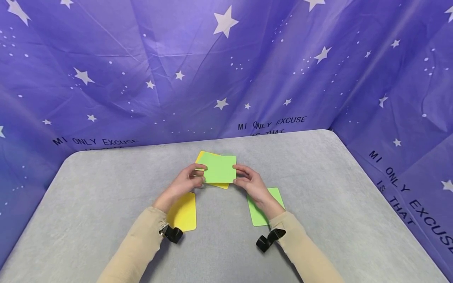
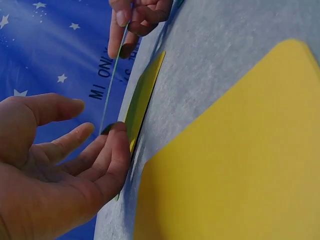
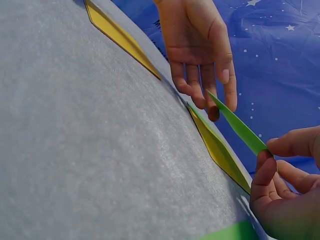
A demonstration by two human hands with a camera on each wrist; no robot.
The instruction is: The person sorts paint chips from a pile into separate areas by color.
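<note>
In the head view, my right hand [image 1: 249,181] pinches one end of a green card [image 1: 220,169], raised over the table. The right wrist view shows that card [image 3: 242,131] between thumb and fingertips. My left hand [image 1: 185,181] is at the card's other end, fingers spread and fingertips right at its edge. In the left wrist view its thumb stands apart from the card. Below lies a yellow card [image 1: 223,186] turned at a slant, with a sliver of another green card [image 1: 202,158] on top. The held card hides most of both.
Another yellow card [image 1: 185,214] lies under the left forearm, and another green card [image 1: 258,214] under the right wrist. They rest on a grey table [image 1: 219,239]. A purple star-patterned curtain [image 1: 170,51] hangs behind the table's back edge and along its sides.
</note>
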